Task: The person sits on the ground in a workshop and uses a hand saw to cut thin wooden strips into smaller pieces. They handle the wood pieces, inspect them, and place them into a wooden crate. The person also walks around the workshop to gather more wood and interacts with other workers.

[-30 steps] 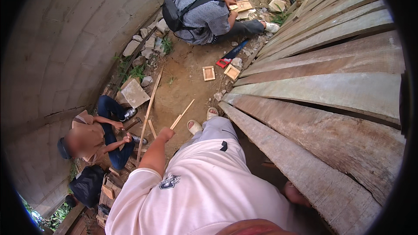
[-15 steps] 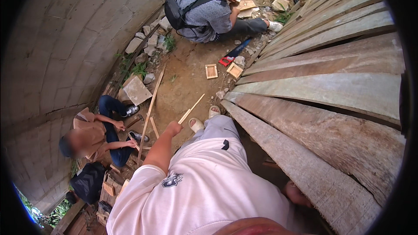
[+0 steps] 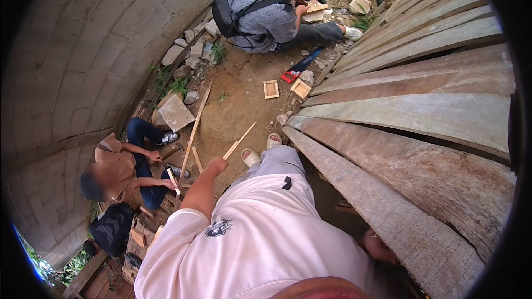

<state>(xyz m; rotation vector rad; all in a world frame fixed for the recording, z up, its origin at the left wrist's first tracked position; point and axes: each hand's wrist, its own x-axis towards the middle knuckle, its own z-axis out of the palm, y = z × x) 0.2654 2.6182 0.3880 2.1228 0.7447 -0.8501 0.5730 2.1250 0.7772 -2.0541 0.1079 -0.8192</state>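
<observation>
Left grip closed on thin wooden stick, right hand half hidden

dirt ground: two small wooden frames, long slat, stones.

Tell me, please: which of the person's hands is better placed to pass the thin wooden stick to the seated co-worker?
Probably the left hand: it grips the thin wooden stick on the co-worker's side. The right hand rests low by the planks, apart.
</observation>
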